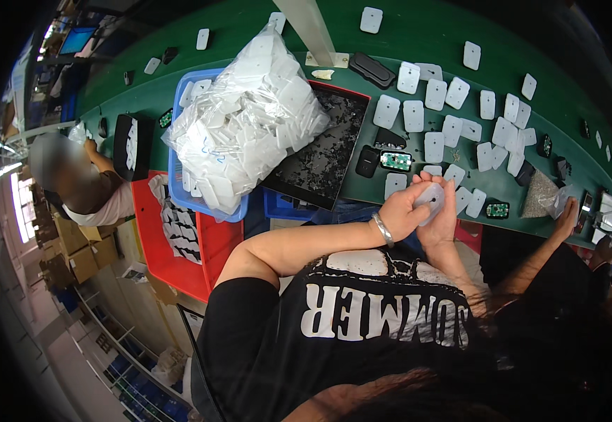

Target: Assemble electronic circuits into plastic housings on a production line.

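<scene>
- Green conveyor belt (418,28) is seen curving across the upper part of the view, strewn with many white shells and a few small green circuit boards.
- One white plastic shell (432,198) is held at the belt's near edge, just below a green circuit board (395,161) lying on the belt.
- The left hand (403,211), with a metal bangle (383,229) at the wrist, is closed around the shell's left side, thumb on top.
- The right hand (444,219) is wrapped on the shell from below and behind; both hands are clamped on the same piece, touching each other.
- To the left of the circuit board a black tray (323,151) of dark small parts is set, and beyond it a clear bag of white shells (246,119) is piled in a blue bin (179,186).
- Judged from the grip, the shell halves appear to be pressed together; even pressure along the rim is best applied, with edges aligned first, so that no corner is left sprung.
- Whether a board sits inside the shell cannot be told.
- Other people's hands are seen at the far left and at the right, apart from this work.
</scene>
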Motion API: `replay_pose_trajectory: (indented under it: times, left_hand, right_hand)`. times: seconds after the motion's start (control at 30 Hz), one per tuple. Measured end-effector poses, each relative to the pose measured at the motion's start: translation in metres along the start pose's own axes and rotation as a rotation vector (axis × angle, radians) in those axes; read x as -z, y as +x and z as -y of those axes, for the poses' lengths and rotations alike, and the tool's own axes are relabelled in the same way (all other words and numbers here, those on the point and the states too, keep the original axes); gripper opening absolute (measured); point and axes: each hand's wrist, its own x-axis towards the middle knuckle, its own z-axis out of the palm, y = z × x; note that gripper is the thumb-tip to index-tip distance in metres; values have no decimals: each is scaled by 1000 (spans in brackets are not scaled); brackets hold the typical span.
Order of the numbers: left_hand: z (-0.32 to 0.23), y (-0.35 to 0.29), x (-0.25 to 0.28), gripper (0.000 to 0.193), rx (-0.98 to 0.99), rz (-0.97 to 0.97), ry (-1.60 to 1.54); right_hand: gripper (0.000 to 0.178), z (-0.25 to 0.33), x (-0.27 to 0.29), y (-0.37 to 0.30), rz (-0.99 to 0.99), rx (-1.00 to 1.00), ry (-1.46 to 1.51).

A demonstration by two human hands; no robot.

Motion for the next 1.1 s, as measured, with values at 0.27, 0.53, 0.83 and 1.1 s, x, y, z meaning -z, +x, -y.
replay_pose_trajectory:
  times: [0.27,0.53,0.83,1.1]
  left_hand:
    - [-3,5,3,47,-81,94,328]
    - [16,36,49,48,-397,-74,1060]
    - [34,78,24,42,-283,89,1433]
    - [34,85,30,33,-377,143,1501]
  right_hand:
    - [27,2,29,9,29,-183,405]
    - [29,22,60,19,-17,-172,426]
    - [30,31,65,22,-35,-210,418]
    - [29,38,63,23,-16,-179,398]
